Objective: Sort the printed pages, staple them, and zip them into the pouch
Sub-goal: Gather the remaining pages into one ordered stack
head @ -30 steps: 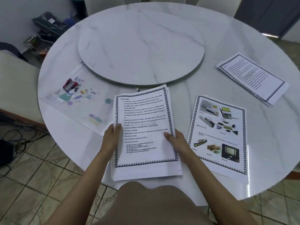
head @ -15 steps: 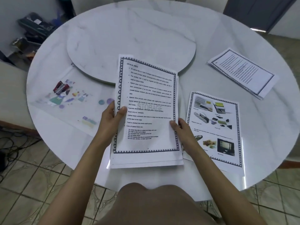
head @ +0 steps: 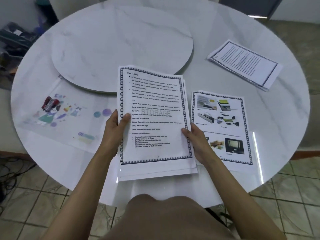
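Observation:
I hold a stack of printed pages [head: 154, 118] with a patterned border and a "STORAGE" watermark above the near table edge. My left hand [head: 115, 126] grips its left edge, thumb on top. My right hand [head: 194, 141] grips its right edge. A picture page [head: 223, 125] lies flat just right of the stack. Another set of text pages [head: 244, 64] lies at the far right. A translucent pouch [head: 57, 116] with coloured prints lies flat on the left, and a red stapler [head: 50, 103] rests on it.
The round white marble table [head: 285, 108] carries a raised turntable disc [head: 121, 47] at its centre. Tiled floor and dark cables show at the lower left. Dark clutter sits on the floor at the far left.
Both hands lifted the stack off the table edge and tilted it up toward me. The top sheet now shows the heading "Optical discs".

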Tool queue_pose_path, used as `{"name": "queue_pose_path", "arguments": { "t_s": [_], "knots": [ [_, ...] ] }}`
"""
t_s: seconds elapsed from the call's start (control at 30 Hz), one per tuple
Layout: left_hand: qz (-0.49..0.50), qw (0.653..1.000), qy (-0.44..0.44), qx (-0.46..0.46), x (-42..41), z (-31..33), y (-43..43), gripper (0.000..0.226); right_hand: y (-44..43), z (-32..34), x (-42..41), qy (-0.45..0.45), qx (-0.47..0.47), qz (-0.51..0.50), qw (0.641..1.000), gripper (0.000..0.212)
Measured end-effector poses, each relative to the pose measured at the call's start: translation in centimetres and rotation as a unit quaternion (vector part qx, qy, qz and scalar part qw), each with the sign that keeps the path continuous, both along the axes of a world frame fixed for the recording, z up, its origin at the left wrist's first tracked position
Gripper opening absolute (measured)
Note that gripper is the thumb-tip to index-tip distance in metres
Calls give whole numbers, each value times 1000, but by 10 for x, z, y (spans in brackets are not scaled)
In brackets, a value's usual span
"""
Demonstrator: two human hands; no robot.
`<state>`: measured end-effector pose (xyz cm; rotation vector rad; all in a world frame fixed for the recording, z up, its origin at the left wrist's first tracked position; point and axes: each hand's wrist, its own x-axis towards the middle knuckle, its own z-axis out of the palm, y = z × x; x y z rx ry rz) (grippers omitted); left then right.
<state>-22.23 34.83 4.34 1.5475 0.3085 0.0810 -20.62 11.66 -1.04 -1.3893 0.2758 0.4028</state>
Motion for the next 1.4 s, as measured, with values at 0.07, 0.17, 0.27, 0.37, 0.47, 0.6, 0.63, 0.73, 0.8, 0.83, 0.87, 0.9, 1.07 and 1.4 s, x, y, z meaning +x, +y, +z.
{"name": "queue_pose_path", "arguments": {
  "t_s": [0.07,0.17,0.27,0.37,0.47,0.6,0.63,0.73,0.8,0.83,0.87,0.9,1.07,1.4],
  "knots": [
    [-1,1000,13,3,2,-2,-1,18,-2,-1,-2,-4,-6,-6,1000,29],
    [-4,999,31,20,4,-5,-4,18,-6,-3,-2,-19,-26,-11,999,31],
    [0,998,45,33,6,-7,-12,19,-14,-1,-3,-30,-41,-20,999,30],
    [2,998,58,24,7,-8,-23,16,-25,3,-3,-48,-52,-27,997,23],
    [-1,998,63,-6,10,-7,-37,23,-41,2,0,-62,-91,-55,992,12],
    [1,998,61,-23,16,-5,-60,27,-64,1,5,-66,-119,-105,985,24],
    [-1,998,63,-24,17,-4,-65,27,-69,1,6,-69,-121,-114,984,28],
    [-6,996,79,-26,21,-2,-78,23,-86,0,10,-74,-133,-137,979,31],
    [0,996,83,-34,24,-2,-86,22,-96,0,13,-72,-142,-141,977,28],
    [6,996,84,-36,25,-2,-89,20,-100,-1,15,-70,-148,-142,976,30],
    [13,996,85,-38,26,-2,-92,19,-104,0,17,-74,-155,-140,975,33],
    [20,995,85,-39,27,-2,-95,17,-108,-1,19,-77,-161,-140,974,35],
    [35,994,88,-48,32,-6,-107,9,-121,1,27,-99,-179,-140,969,43],
    [98,982,134,92,24,-38,-78,15,-164,-4,37,-109,-159,-152,969,30]
  ]
}}
